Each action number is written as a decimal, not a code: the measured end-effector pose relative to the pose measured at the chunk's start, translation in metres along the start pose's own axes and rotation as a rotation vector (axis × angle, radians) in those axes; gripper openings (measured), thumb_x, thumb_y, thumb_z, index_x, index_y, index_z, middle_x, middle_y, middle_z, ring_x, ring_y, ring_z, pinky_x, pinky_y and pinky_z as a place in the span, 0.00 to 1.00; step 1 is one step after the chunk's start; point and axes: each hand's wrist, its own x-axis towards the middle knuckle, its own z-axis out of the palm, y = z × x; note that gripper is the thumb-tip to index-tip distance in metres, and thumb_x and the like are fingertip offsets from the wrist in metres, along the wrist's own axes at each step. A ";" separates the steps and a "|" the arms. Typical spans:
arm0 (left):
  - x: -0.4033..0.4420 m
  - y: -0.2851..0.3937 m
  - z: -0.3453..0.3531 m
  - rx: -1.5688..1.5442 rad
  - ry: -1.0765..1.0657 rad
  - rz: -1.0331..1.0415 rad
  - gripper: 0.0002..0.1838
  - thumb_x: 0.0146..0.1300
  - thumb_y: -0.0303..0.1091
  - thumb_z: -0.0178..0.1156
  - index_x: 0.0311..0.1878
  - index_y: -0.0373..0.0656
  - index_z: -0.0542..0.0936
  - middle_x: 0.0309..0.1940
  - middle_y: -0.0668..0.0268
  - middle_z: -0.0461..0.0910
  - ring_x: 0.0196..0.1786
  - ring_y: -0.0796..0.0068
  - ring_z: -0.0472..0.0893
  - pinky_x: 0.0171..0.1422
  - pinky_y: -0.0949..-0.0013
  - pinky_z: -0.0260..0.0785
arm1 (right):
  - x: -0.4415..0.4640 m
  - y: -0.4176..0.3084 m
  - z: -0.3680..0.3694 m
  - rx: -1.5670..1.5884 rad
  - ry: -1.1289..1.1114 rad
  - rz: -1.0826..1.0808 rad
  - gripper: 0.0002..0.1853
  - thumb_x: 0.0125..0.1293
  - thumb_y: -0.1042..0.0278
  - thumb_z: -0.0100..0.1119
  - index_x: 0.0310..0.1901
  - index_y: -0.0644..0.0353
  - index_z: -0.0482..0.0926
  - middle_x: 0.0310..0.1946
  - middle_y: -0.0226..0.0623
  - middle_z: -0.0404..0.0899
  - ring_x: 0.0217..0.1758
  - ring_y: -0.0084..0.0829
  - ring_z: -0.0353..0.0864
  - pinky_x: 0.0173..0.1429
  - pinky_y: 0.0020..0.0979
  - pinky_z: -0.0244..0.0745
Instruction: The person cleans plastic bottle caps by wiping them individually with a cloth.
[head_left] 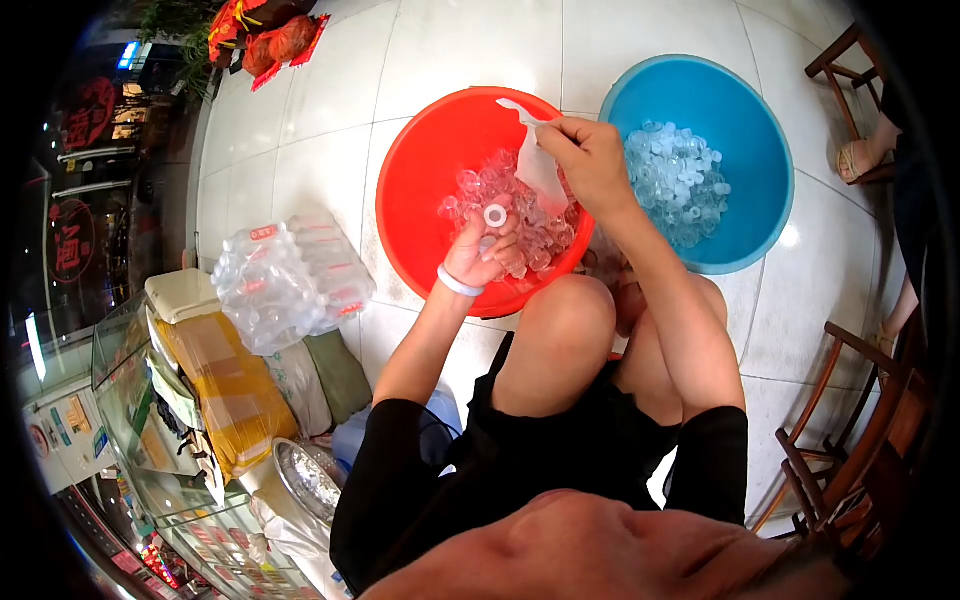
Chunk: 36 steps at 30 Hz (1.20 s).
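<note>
My left hand (pixel 483 252) is over the red basin (pixel 412 160), its fingers closed around a small clear piece topped by a white ring (pixel 495 215). My right hand (pixel 590 165) pinches a thin, whitish, translucent sheet (pixel 540 175), which hangs down over the same basin. Beneath both hands lies a heap of small clear rounded plastic pieces (pixel 538 243). To the right stands a blue basin (pixel 765 150) holding similar clear pieces, many with white tops (pixel 680 165). What exactly these small pieces are, I cannot tell.
Plastic-wrapped packs of clear bottles (pixel 285 275) sit on the tiled floor at left, beside a yellow-taped parcel (pixel 225 385) and a glass display case (pixel 135 440). Wooden chairs (pixel 835 440) stand at right, where another person's foot (pixel 862 158) shows. My knees are close to the red basin.
</note>
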 end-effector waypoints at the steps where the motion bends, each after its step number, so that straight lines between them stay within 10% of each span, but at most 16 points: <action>1: 0.000 0.000 0.006 0.004 -0.011 0.000 0.24 0.56 0.51 0.53 0.51 0.47 0.67 0.25 0.72 0.60 0.19 0.86 0.59 0.24 0.82 0.54 | 0.000 -0.001 0.000 -0.008 0.005 -0.017 0.13 0.53 0.64 0.51 0.25 0.68 0.76 0.11 0.34 0.68 0.17 0.18 0.66 0.22 0.24 0.61; 18: 0.002 0.005 0.035 0.032 -0.189 -0.016 0.18 0.57 0.32 0.51 0.51 0.38 0.69 0.35 0.61 0.67 0.17 0.82 0.63 0.20 0.78 0.55 | -0.004 0.000 0.005 0.009 -0.003 -0.051 0.13 0.52 0.64 0.51 0.25 0.67 0.76 0.12 0.38 0.69 0.17 0.20 0.67 0.24 0.26 0.63; 25: -0.012 0.034 0.040 0.546 -0.095 0.047 0.17 0.49 0.33 0.57 0.40 0.31 0.71 0.33 0.60 0.71 0.16 0.81 0.65 0.17 0.81 0.57 | -0.001 0.001 0.009 -0.119 -0.046 -0.138 0.14 0.53 0.63 0.52 0.30 0.68 0.77 0.16 0.38 0.73 0.21 0.21 0.69 0.28 0.26 0.66; 27: -0.011 0.040 0.027 0.165 -0.247 0.047 0.18 0.49 0.31 0.58 0.43 0.33 0.71 0.37 0.55 0.73 0.16 0.83 0.65 0.15 0.81 0.58 | 0.002 -0.001 0.009 -0.201 -0.046 -0.190 0.13 0.52 0.63 0.53 0.25 0.67 0.76 0.14 0.37 0.71 0.18 0.22 0.67 0.25 0.27 0.64; 29: -0.013 0.040 0.002 0.331 0.129 -0.084 0.17 0.48 0.29 0.59 0.43 0.34 0.73 0.37 0.56 0.74 0.18 0.82 0.69 0.16 0.80 0.61 | 0.009 -0.017 0.017 0.042 0.051 -0.340 0.12 0.50 0.66 0.48 0.18 0.66 0.73 0.15 0.52 0.69 0.19 0.44 0.71 0.26 0.39 0.63; 33: -0.003 0.025 -0.019 1.842 0.248 0.009 0.14 0.48 0.27 0.58 0.39 0.32 0.76 0.28 0.61 0.77 0.20 0.78 0.73 0.21 0.77 0.64 | 0.002 -0.008 0.023 -0.006 0.065 -0.320 0.13 0.50 0.68 0.48 0.15 0.67 0.67 0.13 0.52 0.65 0.17 0.45 0.67 0.25 0.41 0.60; 34: -0.012 0.031 -0.009 1.413 0.507 -0.122 0.15 0.49 0.27 0.57 0.41 0.32 0.75 0.29 0.60 0.77 0.18 0.82 0.69 0.19 0.78 0.62 | 0.002 -0.006 0.020 -0.004 0.075 -0.315 0.13 0.50 0.68 0.48 0.15 0.67 0.67 0.13 0.52 0.65 0.17 0.45 0.67 0.25 0.41 0.60; 36: -0.025 0.047 0.020 0.855 0.251 -0.049 0.14 0.52 0.28 0.55 0.42 0.32 0.74 0.31 0.59 0.77 0.16 0.83 0.66 0.17 0.80 0.59 | 0.001 0.001 0.022 0.055 0.108 -0.368 0.13 0.50 0.68 0.49 0.15 0.68 0.67 0.14 0.53 0.64 0.17 0.44 0.68 0.25 0.40 0.60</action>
